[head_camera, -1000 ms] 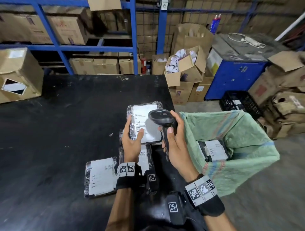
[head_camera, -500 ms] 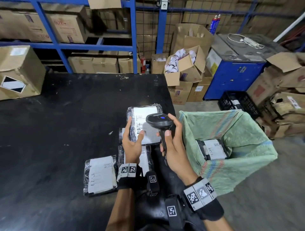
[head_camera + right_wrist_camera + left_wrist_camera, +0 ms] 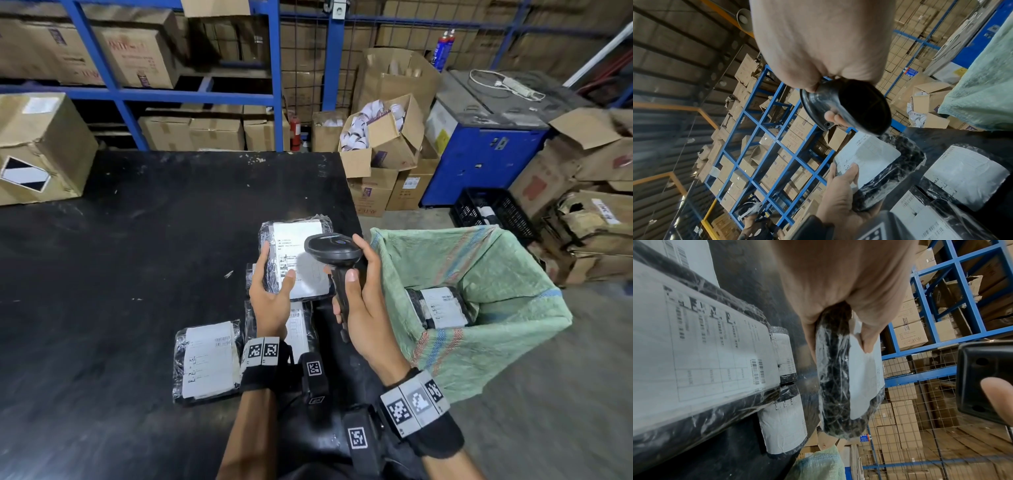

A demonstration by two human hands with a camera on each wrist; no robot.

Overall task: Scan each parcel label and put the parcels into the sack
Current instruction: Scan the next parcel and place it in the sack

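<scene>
The left hand (image 3: 270,294) holds a black plastic-wrapped parcel with a white paper label (image 3: 301,260) above the black table (image 3: 120,274). The right hand (image 3: 363,298) grips a black handheld scanner (image 3: 334,248) beside the open green woven sack (image 3: 507,284).

A black film-wrapped parcel (image 3: 297,260) with a white label (image 3: 301,263) was held above the table beside the open green sack (image 3: 479,308), which already contained another parcel (image 3: 438,306).

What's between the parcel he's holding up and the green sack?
In the head view, the scanner, gripped by the right hand, sits between the held parcel and the sack.
</scene>
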